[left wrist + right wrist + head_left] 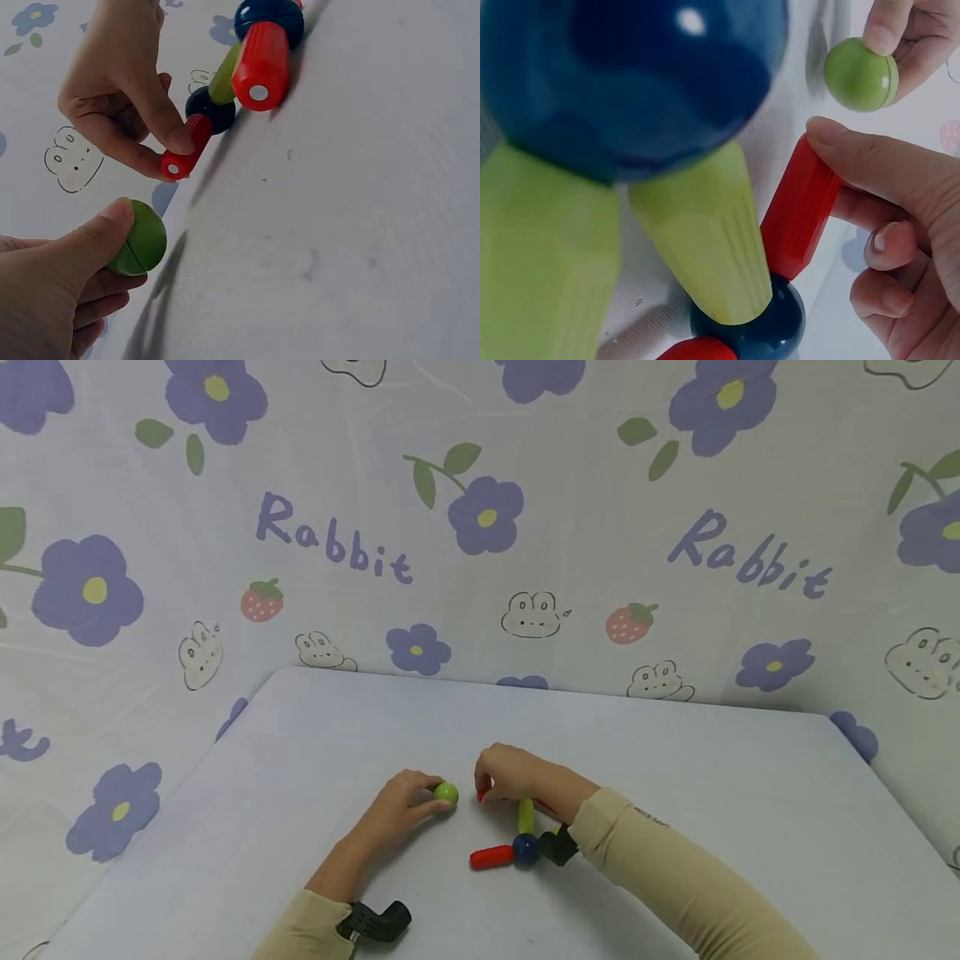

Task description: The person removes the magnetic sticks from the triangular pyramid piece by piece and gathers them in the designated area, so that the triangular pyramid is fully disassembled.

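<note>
Both pinching, my left hand [396, 807] steadies the green ball [447, 793], my right hand [516, 774] the red rod [799, 214] beside it, seemingly for control.

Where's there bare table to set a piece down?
White table is bare from the left hand and right hand back to the patterned cloth, and right of the right sleeve. Crowded: around the joined rods and blue balls, near the right hand.

The head view faced forward and down over the table [720, 768]; both wrist views looked from closer, sharing the green ball [147, 238] and red stick [801, 214].
</note>
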Demonstrator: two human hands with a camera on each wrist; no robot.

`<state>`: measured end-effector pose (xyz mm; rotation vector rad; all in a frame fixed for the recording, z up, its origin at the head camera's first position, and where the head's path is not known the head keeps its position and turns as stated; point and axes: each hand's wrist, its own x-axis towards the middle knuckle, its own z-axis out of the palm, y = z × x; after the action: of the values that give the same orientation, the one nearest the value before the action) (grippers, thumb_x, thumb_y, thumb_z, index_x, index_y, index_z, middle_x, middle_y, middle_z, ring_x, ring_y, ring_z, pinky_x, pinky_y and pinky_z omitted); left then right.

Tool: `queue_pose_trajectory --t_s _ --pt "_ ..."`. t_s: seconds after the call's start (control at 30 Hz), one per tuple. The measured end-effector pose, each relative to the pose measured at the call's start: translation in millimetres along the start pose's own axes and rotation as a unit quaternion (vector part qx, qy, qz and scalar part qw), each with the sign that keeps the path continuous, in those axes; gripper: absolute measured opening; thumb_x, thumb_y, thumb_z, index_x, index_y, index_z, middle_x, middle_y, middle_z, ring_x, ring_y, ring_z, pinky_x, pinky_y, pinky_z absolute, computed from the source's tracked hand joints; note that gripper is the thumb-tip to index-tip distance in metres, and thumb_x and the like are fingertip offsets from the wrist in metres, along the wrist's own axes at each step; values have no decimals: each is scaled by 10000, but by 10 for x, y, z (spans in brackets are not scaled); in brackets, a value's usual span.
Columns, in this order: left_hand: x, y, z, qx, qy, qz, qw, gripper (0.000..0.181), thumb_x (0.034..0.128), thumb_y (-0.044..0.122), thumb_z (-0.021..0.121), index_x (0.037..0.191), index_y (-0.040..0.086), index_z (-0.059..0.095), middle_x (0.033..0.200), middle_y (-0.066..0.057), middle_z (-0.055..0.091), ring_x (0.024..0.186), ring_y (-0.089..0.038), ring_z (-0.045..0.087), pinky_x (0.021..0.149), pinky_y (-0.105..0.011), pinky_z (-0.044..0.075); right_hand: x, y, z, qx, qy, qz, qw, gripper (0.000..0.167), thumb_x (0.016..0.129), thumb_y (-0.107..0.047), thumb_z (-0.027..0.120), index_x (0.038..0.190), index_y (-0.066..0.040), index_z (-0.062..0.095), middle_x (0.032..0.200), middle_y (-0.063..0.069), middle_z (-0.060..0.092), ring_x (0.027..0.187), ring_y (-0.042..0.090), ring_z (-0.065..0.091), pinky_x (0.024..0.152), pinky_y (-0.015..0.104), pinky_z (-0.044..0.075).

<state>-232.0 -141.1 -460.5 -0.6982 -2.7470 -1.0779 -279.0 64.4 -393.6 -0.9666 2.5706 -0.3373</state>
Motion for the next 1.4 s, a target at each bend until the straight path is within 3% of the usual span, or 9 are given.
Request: queue_pose_trajectory --t_s 0.07,0.47,0.83,0.97,1.13,1.27,1.4 --pt "-1 -1 6 111 -1 109 9999 325 832 240 684 1073 22 668 982 -55 685 966 -212 586 863 -395 466 -1 8 0 86 -23 52 9999 79 799 -120 729 868 -82 730 793 -16 647 778 131 517 709 221 486" --pt "-34 13 17 238 176 -14 9996 290 819 217 699 1049 42 676 969 -38 682 945 -184 590 845 -383 476 -129 137 2 281 209 444 9984 149 788 -155 744 912 -74 726 855 4 667 794 124 541 774 262 508" --pt "-47 52 -22 231 174 -515 9983 351 815 252 696 1105 58 656 1008 -36 667 1005 -196 579 901 -405 461 -355 402 10 848 674 992 9892 268 789 -208 744 993 -38 708 907 41 687 865 148 586 826 301 524" --pt "-41 69 -54 162 224 -586 9979 356 815 239 697 1116 55 650 1023 -50 662 1030 -213 575 923 -416 454 -396 452 58 1142 909 1261 9812 293 791 -222 742 999 -18 705 915 56 691 857 149 598 826 321 523" --pt "-47 62 -63 116 234 -636 9976 367 818 249 694 1132 66 644 1040 -50 654 1045 -213 572 930 -419 454 -524 361 109 1225 1420 1568 9696 333 799 -220 732 1062 -20 687 984 74 684 943 206 604 856 365 513" --pt "-52 50 -56 170 246 -641 9975 362 818 250 694 1128 67 646 1036 -48 656 1036 -211 574 921 -416 460 -698 249 137 1233 1868 1384 9648 327 802 -215 726 1070 -32 690 1013 77 690 1045 264 588 906 424 477" --pt "-49 47 -58 167 288 -643 9974 353 815 241 698 1116 64 652 1022 -50 660 1022 -213 578 911 -418 462 -882 146 198 1363 2118 1163 9607 300 782 -239 745 1021 -62 712 1012 64 693 967 226 583 814 374 496"
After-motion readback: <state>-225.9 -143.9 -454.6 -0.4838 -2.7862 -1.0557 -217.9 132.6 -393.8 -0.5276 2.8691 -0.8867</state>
